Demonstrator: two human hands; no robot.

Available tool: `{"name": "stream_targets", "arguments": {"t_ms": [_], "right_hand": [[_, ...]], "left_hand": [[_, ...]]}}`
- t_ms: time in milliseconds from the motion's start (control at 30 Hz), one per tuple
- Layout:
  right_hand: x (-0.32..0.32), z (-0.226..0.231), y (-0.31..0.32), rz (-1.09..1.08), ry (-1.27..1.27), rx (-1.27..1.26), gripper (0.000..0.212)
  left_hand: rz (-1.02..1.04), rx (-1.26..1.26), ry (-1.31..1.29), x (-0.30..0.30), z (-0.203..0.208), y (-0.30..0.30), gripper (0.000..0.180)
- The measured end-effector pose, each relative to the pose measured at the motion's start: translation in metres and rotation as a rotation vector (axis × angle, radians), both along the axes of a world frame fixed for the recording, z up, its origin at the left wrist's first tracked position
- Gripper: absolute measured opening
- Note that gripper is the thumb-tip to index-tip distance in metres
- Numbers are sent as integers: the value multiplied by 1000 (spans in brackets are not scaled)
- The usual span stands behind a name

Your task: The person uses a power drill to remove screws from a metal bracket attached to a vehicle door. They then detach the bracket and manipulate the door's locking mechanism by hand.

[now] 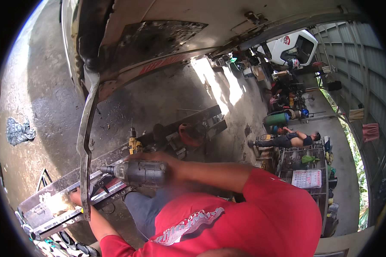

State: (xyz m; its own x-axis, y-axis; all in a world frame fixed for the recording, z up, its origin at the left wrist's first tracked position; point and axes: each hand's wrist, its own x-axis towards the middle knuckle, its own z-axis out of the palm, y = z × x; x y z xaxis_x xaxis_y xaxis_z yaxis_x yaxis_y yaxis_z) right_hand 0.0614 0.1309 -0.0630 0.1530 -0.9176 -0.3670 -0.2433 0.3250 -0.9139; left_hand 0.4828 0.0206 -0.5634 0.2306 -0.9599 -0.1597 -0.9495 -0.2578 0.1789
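Observation:
A grey and black impact wrench point(146, 173) lies level in front of my chest, its socket end pointing left. My right hand point(169, 160) grips it at the back, with the fingers mostly hidden behind the body. The socket end reaches close to a long bent metal bar point(85, 141) that hangs from the vehicle part overhead. Past the lower end of that bar is my left hand point(75, 197), beside a silver metal rail point(60, 219). The bar covers part of this hand, and its fingers do not show clearly. A yellow drill point(135, 145) stands just beyond the wrench.
A large brown vehicle panel point(158, 38) hangs overhead. Dark steel beams point(210, 115) lie across the floor, with a reddish round object point(191, 135) among them. To the right, another person point(302, 139) is near a wire rack point(291, 158) and a green cylinder point(276, 119).

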Motion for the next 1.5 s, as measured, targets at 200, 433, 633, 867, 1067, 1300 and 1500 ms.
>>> {"name": "stream_targets", "arguments": {"t_ms": [200, 433, 633, 867, 1067, 1300, 1500], "right_hand": [[3, -11, 12, -181, -327, 113, 83], [-5, 3, 10, 5, 53, -248, 72], [-11, -7, 26, -56, 91, -286, 74], [-19, -8, 32, 117, 330, -277, 77], [-19, 3, 53, 26, 322, -248, 75], [-34, 11, 80, -54, 343, -363, 78], [-47, 33, 90, -152, 330, -469, 66]], "left_hand": [[-165, 414, 329, 11, 64, -21, 57], [442, 253, 274, 0, 15, -36, 44], [210, 366, 176, 10, 20, -22, 51], [270, 27, 132, 39, -19, -9, 51], [432, 33, 824, 24, 108, -9, 25], [392, 546, 1460, -74, 291, 20, 30], [246, 847, 2027, -194, 411, 23, 18]]}}
